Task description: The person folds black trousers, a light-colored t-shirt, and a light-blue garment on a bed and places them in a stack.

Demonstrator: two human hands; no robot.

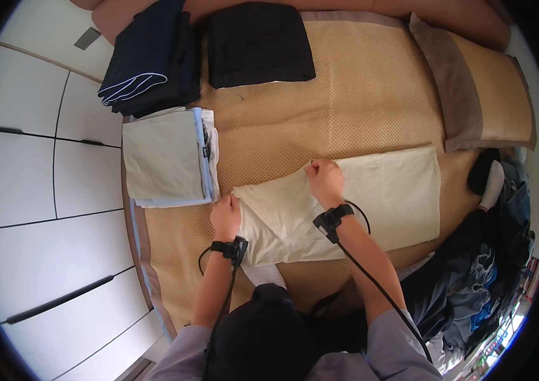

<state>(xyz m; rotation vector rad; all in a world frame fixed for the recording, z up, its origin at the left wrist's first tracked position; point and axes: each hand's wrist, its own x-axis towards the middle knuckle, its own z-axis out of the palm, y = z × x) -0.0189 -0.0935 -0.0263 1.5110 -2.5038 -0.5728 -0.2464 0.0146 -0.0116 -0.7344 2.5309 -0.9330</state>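
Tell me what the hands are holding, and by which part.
A cream cloth: the left hand grips its far left corner; the right hand, its far edge near the middle.

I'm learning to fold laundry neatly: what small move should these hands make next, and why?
Probably ease the left hand away from the right hand to smooth the cream garment: both appear to pinch its far edge, and the cloth near them is creased, while its right end lies fairly flat.

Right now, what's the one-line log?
left hand: holds cream cloth, far-left corner; right hand: holds its far edge; nearby: pale folded stack
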